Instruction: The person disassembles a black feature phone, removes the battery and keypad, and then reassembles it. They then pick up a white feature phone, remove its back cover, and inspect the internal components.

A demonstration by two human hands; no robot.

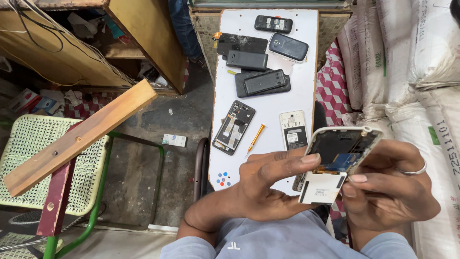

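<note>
Both hands hold an opened phone (pixel 342 148) above the near end of the white table (pixel 268 103). The right hand (pixel 390 184) cups the phone's white frame from behind, fingers closed on it; a ring sits on one finger. The left hand (pixel 270 182) pinches a white panel (pixel 322 188) at the phone's lower edge, thumb and forefinger narrow on it. On the table beyond the phone lie an orange screwdriver (pixel 255 139), an open phone body (pixel 234 127), a white phone (pixel 293 129) and several dark phones (pixel 261 82) farther off.
</note>
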